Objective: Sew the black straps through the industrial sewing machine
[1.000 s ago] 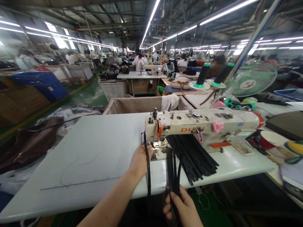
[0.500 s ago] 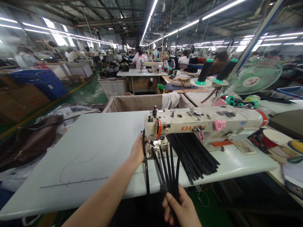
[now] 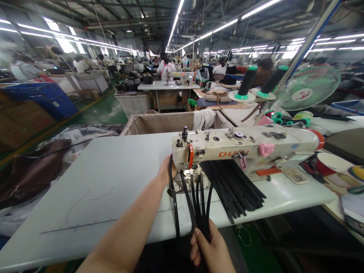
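At the table's front edge my right hand is closed round several narrow black straps, which fan up toward the needle area of a white sewing machine. My left hand is beside the left end of the machine head, its fingers mostly hidden behind it. One black strap runs in front of that hand and hangs down over the table edge. Under the machine arm lies a thick bundle of black straps, spread toward the front right.
The white table extends left of the machine. A fabric-lined bin stands behind it. Thread cones and a green fan are at the back right. Scissors and tape rolls lie on the right. Other people work farther back.
My left hand has slipped farther behind the machine head, hiding more of its fingers. My right hand has moved slightly left and up, still gripping the straps. The view has shifted a little.
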`<state>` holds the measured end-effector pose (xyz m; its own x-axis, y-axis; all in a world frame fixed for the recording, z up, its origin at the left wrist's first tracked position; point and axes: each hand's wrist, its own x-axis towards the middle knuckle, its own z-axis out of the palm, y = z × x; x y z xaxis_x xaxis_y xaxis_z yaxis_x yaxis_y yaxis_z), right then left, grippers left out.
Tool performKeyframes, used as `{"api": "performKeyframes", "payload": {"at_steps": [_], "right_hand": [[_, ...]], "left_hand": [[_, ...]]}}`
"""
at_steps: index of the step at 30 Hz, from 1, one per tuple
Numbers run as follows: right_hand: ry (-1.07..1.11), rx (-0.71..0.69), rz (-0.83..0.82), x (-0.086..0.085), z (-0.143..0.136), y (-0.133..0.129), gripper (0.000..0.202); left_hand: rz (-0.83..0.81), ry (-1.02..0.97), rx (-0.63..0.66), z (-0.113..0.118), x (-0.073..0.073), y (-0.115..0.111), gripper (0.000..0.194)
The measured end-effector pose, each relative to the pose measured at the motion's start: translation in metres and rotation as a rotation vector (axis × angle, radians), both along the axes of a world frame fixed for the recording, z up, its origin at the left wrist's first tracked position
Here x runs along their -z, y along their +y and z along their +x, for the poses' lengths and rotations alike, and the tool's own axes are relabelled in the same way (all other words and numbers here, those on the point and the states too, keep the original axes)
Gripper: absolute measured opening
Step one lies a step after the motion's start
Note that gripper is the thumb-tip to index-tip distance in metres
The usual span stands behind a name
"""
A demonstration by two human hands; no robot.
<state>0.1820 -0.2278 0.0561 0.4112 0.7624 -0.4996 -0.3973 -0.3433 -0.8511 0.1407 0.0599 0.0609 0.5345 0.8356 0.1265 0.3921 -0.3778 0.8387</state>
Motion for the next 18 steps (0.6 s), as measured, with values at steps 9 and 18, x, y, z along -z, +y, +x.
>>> {"api": "performKeyframes", "payload": {"at_steps": [9,18], "right_hand": [[-0.037,-0.021,0.050,0.019,0.000,-0.003,0.071],[-0.087,-0.030,0.041,0.018,0.002,-0.001,0.072]], "left_hand": [[0.010,0.035,-0.066,0.001,0.009,0.000,0.021],[0.023,0.041,-0.078,0.000,0.010,0.000,0.015]]}}
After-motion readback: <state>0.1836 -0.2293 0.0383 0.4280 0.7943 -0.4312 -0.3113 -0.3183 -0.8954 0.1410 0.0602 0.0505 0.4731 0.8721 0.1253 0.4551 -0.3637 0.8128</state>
